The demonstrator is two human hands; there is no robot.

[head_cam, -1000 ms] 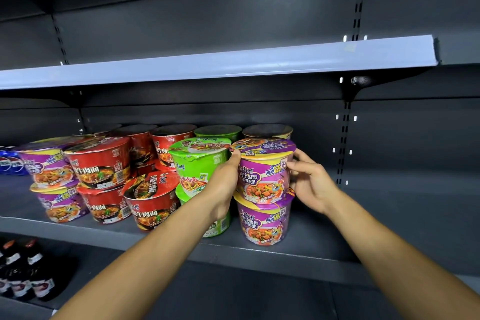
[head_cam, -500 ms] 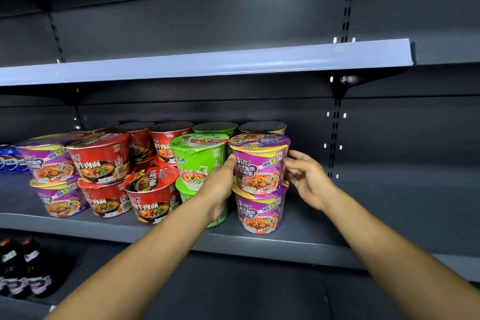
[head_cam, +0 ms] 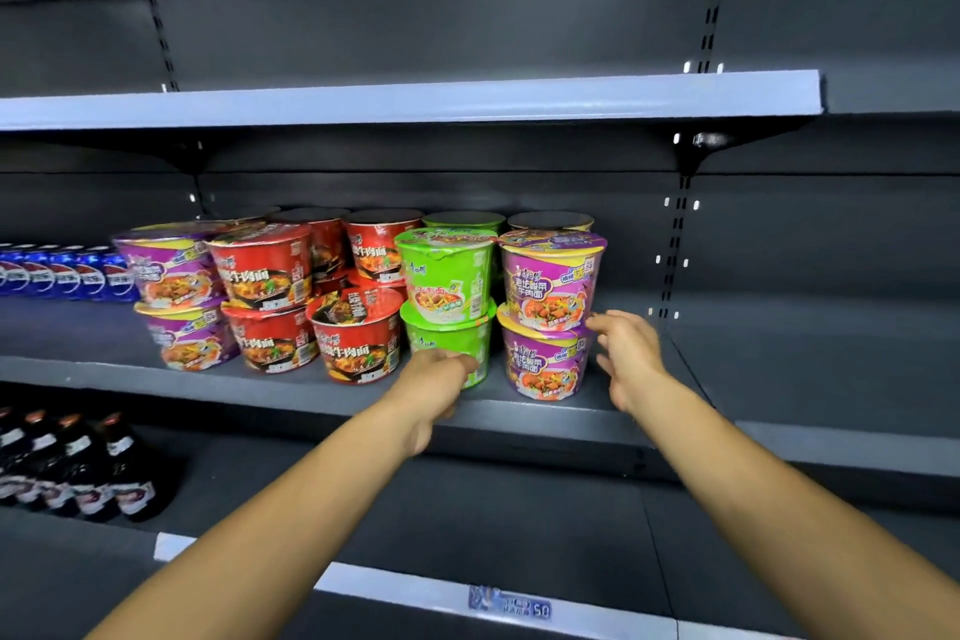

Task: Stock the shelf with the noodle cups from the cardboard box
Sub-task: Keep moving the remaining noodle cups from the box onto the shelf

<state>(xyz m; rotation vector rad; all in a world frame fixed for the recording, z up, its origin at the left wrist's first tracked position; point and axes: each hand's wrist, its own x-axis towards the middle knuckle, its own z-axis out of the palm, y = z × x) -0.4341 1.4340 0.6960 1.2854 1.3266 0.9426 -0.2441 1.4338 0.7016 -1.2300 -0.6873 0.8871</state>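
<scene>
Noodle cups fill the middle shelf [head_cam: 322, 392] in the head view, stacked two high so more can fit. The top purple noodle cup [head_cam: 551, 278] sits flat on the bottom purple noodle cup [head_cam: 545, 364] at the right end of the row. It looks level, so I think it will not tip.

My right hand [head_cam: 626, 359] is just beside the purple stack. Its grip is spread and holds nothing. I cannot tell if a fingertip touches the cup. My left hand [head_cam: 434, 382] is low, in front of the bottom green noodle cup [head_cam: 457, 346]. Its fingers are loose and hold nothing too. I keep both hands near the stack in case it wobbles.

The top green noodle cup [head_cam: 448, 276] stands just left of the purple one, close, so no room is lost. Red noodle cups [head_cam: 265, 273] and more purple ones are further left. One red cup at the front leans a bit. Blue cola cans [head_cam: 62, 276] are at the far left. Dark bottles [head_cam: 78, 468] stand on the shelf below.

The cardboard box is not in sight. I think my next job is to get more cups from it. The bare space to the right is where they should go.
</scene>
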